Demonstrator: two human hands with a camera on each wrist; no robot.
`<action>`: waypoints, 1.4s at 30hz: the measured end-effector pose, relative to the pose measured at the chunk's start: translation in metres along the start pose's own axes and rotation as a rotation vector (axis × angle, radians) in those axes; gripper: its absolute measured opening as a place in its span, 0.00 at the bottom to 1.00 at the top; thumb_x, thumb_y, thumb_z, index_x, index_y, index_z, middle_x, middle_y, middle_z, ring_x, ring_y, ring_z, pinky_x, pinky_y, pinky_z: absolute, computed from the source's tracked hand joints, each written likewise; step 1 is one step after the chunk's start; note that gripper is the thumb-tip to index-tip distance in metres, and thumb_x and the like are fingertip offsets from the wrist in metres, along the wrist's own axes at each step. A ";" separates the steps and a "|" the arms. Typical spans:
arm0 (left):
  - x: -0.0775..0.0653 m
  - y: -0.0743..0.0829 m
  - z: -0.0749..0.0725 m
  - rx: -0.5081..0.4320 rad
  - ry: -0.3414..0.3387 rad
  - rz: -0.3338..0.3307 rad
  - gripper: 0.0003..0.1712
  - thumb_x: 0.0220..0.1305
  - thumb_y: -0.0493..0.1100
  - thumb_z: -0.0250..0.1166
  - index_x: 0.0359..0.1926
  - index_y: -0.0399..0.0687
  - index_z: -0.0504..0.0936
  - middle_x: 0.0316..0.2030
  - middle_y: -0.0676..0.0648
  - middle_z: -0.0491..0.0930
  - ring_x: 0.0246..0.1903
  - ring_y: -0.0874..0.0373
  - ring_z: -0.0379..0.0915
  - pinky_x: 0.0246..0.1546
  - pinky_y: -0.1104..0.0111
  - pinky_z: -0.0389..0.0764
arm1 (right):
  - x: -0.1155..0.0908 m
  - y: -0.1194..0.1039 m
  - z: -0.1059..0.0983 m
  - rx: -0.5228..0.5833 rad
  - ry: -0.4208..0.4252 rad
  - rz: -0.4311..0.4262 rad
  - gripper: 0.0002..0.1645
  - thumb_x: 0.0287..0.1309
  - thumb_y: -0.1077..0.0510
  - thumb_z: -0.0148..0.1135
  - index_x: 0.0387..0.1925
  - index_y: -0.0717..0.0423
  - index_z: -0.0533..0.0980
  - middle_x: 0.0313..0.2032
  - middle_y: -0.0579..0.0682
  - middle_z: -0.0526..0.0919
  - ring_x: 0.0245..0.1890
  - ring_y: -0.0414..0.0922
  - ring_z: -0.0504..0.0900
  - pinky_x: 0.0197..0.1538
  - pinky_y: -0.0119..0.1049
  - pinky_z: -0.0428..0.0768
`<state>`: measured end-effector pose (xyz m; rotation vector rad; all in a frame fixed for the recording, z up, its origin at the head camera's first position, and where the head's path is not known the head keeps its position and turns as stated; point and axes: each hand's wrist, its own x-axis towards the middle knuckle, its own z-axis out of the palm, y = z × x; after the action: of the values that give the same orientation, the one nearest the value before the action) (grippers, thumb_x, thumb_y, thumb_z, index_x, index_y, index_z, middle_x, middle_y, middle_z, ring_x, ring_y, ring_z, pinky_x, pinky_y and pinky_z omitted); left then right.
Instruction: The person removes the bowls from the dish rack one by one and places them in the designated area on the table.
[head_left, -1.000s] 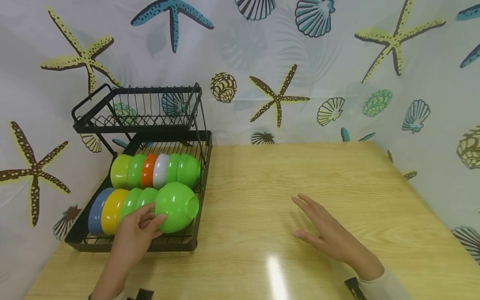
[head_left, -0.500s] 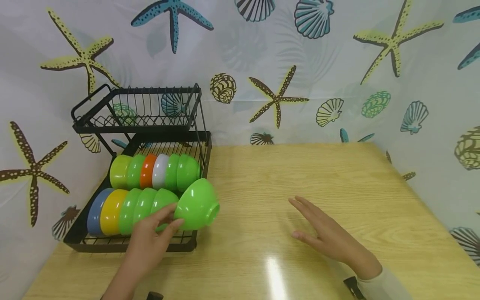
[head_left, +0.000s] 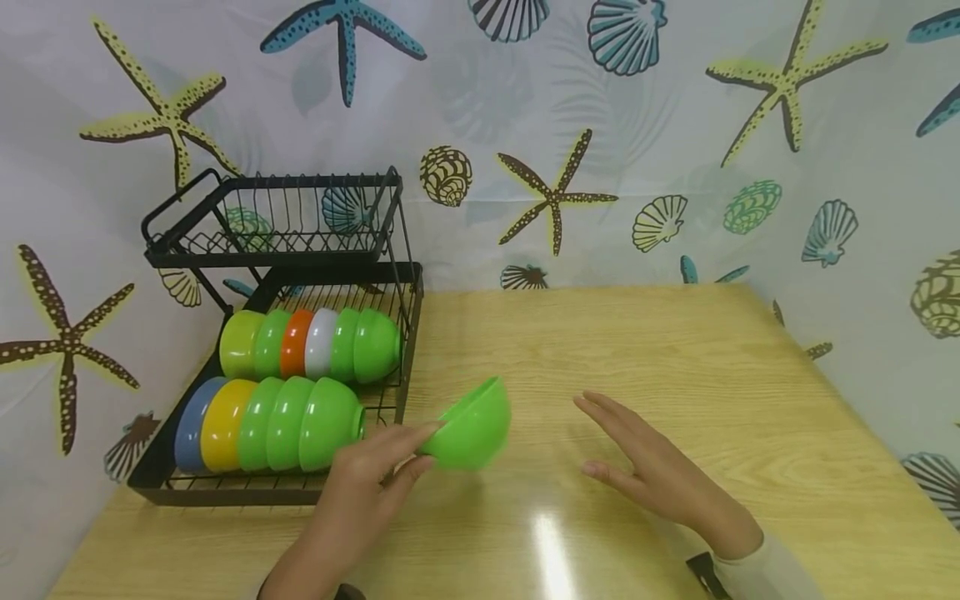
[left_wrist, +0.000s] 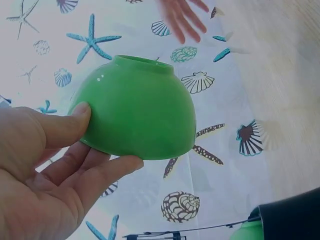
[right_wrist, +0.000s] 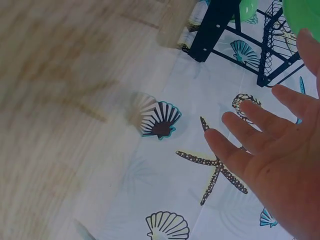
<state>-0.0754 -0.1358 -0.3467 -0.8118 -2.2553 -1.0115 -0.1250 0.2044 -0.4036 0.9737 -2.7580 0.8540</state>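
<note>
My left hand (head_left: 375, 475) pinches a green bowl (head_left: 474, 425) by its rim, thumb on the outer wall and fingers at the edge. The bowl is tilted and held over the table, just right of the rack. Close up in the left wrist view, the same bowl (left_wrist: 137, 110) shows its foot ring and smooth outside. My right hand (head_left: 663, 479) hovers above the table to the right of the bowl, fingers straight and holding nothing. In the right wrist view its palm and spread fingers (right_wrist: 240, 132) show, with part of the green bowl (right_wrist: 304, 15) at the top corner.
A black two-tier dish rack (head_left: 273, 260) stands at the left. On its lower tier are two rows of bowls, among them a blue bowl (head_left: 197, 425), an orange bowl (head_left: 297, 343) and several green ones. Behind the wooden table (head_left: 600, 333) hangs a sea-patterned cloth (head_left: 480, 108).
My left hand has lifted the green bowl out from the front row of the rack and carried it right, turning its opening upward. The right hand has barely moved.
</note>
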 end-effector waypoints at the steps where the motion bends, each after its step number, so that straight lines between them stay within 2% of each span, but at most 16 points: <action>1: 0.001 0.001 0.002 0.017 0.005 0.030 0.26 0.41 0.26 0.74 0.46 0.40 0.85 0.37 0.47 0.85 0.34 0.59 0.81 0.36 0.80 0.80 | 0.000 0.000 0.000 -0.007 0.007 -0.007 0.44 0.62 0.49 0.62 0.74 0.49 0.53 0.71 0.57 0.58 0.68 0.58 0.60 0.62 0.61 0.67; 6: 0.005 0.003 0.018 0.057 0.018 0.145 0.24 0.42 0.26 0.73 0.45 0.43 0.86 0.34 0.50 0.82 0.33 0.58 0.80 0.39 0.81 0.80 | 0.001 -0.006 -0.002 -0.056 0.042 -0.058 0.45 0.60 0.50 0.64 0.73 0.49 0.53 0.70 0.54 0.59 0.68 0.55 0.61 0.62 0.58 0.69; 12: 0.004 0.002 0.034 0.084 -0.011 0.222 0.24 0.43 0.24 0.71 0.43 0.46 0.86 0.35 0.49 0.80 0.36 0.57 0.79 0.43 0.76 0.81 | 0.002 -0.018 -0.003 -0.067 0.092 -0.122 0.49 0.55 0.53 0.68 0.73 0.52 0.53 0.71 0.54 0.59 0.69 0.51 0.61 0.67 0.45 0.66; 17: 0.007 0.001 0.044 0.098 -0.049 0.292 0.23 0.43 0.23 0.69 0.41 0.47 0.87 0.34 0.49 0.79 0.36 0.58 0.78 0.44 0.76 0.80 | 0.004 -0.027 -0.003 -0.089 0.149 -0.214 0.51 0.49 0.53 0.72 0.72 0.55 0.57 0.69 0.54 0.62 0.67 0.50 0.64 0.68 0.37 0.66; 22: 0.010 0.003 0.047 0.146 -0.084 0.368 0.26 0.43 0.21 0.64 0.42 0.49 0.87 0.35 0.52 0.79 0.36 0.61 0.77 0.47 0.78 0.78 | 0.007 -0.032 -0.002 -0.085 0.237 -0.342 0.44 0.58 0.43 0.64 0.68 0.61 0.62 0.66 0.57 0.65 0.64 0.50 0.67 0.69 0.27 0.60; 24: 0.010 0.004 0.047 0.151 -0.106 0.364 0.26 0.44 0.21 0.64 0.42 0.49 0.87 0.36 0.52 0.79 0.38 0.62 0.78 0.51 0.75 0.78 | 0.008 -0.033 -0.002 -0.079 0.269 -0.393 0.41 0.61 0.41 0.59 0.66 0.63 0.64 0.64 0.59 0.67 0.63 0.51 0.68 0.69 0.26 0.59; 27: 0.010 0.004 0.047 0.159 -0.126 0.356 0.24 0.46 0.22 0.64 0.42 0.49 0.87 0.36 0.52 0.80 0.39 0.62 0.78 0.56 0.68 0.76 | 0.010 -0.034 -0.001 -0.074 0.303 -0.447 0.38 0.62 0.42 0.58 0.63 0.64 0.68 0.61 0.60 0.70 0.60 0.52 0.70 0.69 0.28 0.61; 30: 0.010 0.003 0.049 0.169 -0.122 0.382 0.23 0.46 0.24 0.65 0.42 0.49 0.86 0.37 0.51 0.80 0.39 0.62 0.79 0.56 0.64 0.76 | 0.010 -0.034 0.001 -0.084 0.330 -0.483 0.33 0.64 0.43 0.56 0.61 0.63 0.71 0.58 0.60 0.74 0.58 0.53 0.72 0.69 0.29 0.62; 37: 0.011 0.002 0.052 0.159 -0.147 0.407 0.22 0.47 0.24 0.66 0.42 0.48 0.86 0.37 0.52 0.80 0.39 0.64 0.78 0.59 0.65 0.73 | 0.011 -0.035 0.003 -0.087 0.395 -0.574 0.23 0.67 0.49 0.54 0.53 0.62 0.77 0.51 0.58 0.79 0.52 0.54 0.76 0.66 0.30 0.67; 42: 0.013 0.003 0.053 0.181 -0.136 0.457 0.18 0.49 0.27 0.66 0.42 0.48 0.87 0.36 0.51 0.80 0.38 0.64 0.78 0.59 0.66 0.73 | 0.014 -0.037 0.004 -0.060 0.438 -0.617 0.16 0.68 0.53 0.53 0.43 0.59 0.82 0.45 0.55 0.83 0.47 0.54 0.79 0.62 0.31 0.72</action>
<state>-0.0939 -0.0886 -0.3678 -1.2696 -2.0880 -0.5468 -0.1136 0.1710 -0.3861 1.3265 -1.9390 0.7522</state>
